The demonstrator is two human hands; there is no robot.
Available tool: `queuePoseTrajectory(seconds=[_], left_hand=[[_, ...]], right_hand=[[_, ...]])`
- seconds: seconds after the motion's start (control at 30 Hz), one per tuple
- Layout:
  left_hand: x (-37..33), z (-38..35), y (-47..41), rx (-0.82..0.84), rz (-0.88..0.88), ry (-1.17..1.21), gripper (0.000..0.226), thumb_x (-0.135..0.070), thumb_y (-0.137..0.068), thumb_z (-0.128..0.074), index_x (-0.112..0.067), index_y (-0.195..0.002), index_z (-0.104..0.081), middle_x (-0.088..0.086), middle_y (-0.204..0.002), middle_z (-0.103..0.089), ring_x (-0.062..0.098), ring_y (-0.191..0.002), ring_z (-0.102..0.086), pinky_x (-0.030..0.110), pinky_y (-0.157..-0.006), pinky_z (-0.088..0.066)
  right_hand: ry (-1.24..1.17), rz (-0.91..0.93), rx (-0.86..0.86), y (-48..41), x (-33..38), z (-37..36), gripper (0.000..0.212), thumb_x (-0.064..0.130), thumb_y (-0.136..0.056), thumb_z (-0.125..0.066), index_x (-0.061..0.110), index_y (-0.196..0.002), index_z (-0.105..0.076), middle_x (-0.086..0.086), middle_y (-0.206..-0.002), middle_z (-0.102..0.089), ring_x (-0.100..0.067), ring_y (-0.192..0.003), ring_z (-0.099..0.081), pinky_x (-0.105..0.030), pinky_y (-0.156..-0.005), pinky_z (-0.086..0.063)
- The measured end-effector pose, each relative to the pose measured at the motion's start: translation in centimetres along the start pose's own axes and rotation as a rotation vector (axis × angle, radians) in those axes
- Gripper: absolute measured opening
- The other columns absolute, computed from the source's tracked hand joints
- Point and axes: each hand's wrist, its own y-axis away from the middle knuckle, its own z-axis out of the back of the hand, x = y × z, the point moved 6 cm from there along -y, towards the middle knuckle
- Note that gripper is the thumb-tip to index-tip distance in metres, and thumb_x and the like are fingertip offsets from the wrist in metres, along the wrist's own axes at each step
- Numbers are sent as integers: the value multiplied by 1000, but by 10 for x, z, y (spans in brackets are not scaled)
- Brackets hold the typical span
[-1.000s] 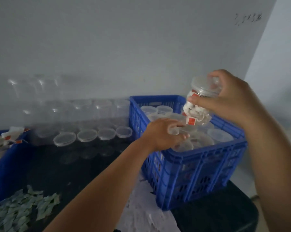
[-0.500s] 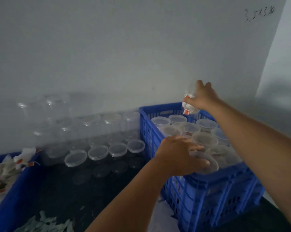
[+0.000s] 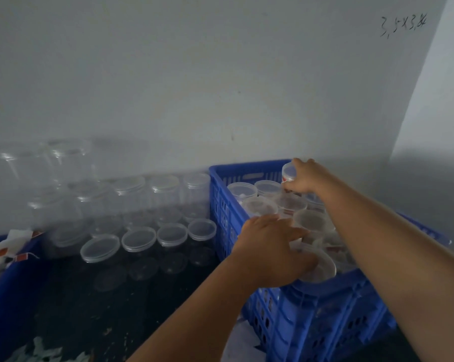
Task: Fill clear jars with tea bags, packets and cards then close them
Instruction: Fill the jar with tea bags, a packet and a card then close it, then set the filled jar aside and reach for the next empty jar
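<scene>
Grey wall [image 3: 194,74] stands behind a dark table [image 3: 95,304]. On it sits the blue crate [image 3: 312,322], full of closed jars. At the crate's far corner, the right hand [image 3: 305,177] wraps its fingers round the lid end of a filled jar [image 3: 288,175], likely to set it down in a gap. At the crate's near edge, the left hand [image 3: 270,246] rests with loose, spread fingers on the front jars [image 3: 321,267], perhaps to steady them. Left of the crate wait empty jars [image 3: 165,194] and loose lids [image 3: 138,239].
</scene>
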Motion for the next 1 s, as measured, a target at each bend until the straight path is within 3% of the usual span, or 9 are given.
queuePoseTrajectory(seconds=[0.17,0.3,0.47,0.53,0.6,0.67,0.77,0.93,1.0], left_hand=[[1,-2,1,22,25,17,65,-66,-98,-51,-43,-158,-48,-9,-173,-34,19,-162,-19,47,-130,-5],[3,-3,0,27,42,19,68,-65,-99,-53,-41,-162,-43,-6,-176,-27,19,-164,-14,45,-130,-3],[4,-5,-1,44,55,-20,68,-64,-100,-51,-40,-163,-41,-6,-175,-30,20,-163,-16,45,-130,-6],[4,-2,-2,32,45,-32,71,-64,-96,-47,-38,-162,-43,-6,-171,-38,21,-160,-25,47,-128,-13],[0,-2,-4,15,31,-54,77,-66,-90,-42,-36,-161,-46,-8,-169,-42,19,-158,-30,47,-126,-19],[2,-2,-2,18,34,-34,77,-63,-92,-46,-35,-163,-43,-9,-171,-38,16,-160,-25,46,-128,-15],[5,4,5,42,43,77,70,-51,-96,-60,-31,-161,-45,-6,-169,-41,18,-158,-26,44,-128,-14],[15,-38,7,259,572,-124,41,-9,-99,-67,12,-134,-64,31,-132,-65,46,-127,-60,53,-120,-39],[13,-37,2,77,217,-186,36,-17,-109,-55,0,-140,-62,20,-134,-66,37,-127,-60,49,-114,-44]], right_hand=[[30,-45,241,-9,-15,-32,88,74,-105,-40,28,-174,-10,-10,-181,-8,-35,-164,-19,-53,-132,-21],[-49,-79,361,-9,-17,-50,82,79,-105,-17,34,-172,-4,-3,-180,7,-30,-167,3,-57,-134,-4],[166,54,109,-1,1,-27,84,81,-102,-9,37,-173,-3,-8,-181,-6,-34,-165,-17,-56,-129,-23],[175,146,21,11,25,-6,84,78,-104,-12,28,-170,-28,-12,-175,-28,-36,-156,-36,-53,-122,-35],[136,230,28,27,50,19,78,74,-106,-21,19,-143,-62,-15,-151,-59,-36,-133,-58,-48,-110,-46],[94,318,53,56,71,40,67,74,-104,-37,21,-131,-68,-4,-133,-70,-29,-115,-66,-43,-102,-51],[-110,431,32,129,88,55,71,87,-89,-44,38,-136,-65,15,-129,-69,-11,-115,-67,-40,-102,-53],[-324,605,-163,242,90,25,65,80,-99,-29,39,-125,-71,24,-121,-71,8,-113,-61,-20,-97,-47],[-420,529,-192,249,81,12,69,76,-103,-24,32,-117,-75,17,-115,-72,7,-113,-60,-15,-98,-42]])
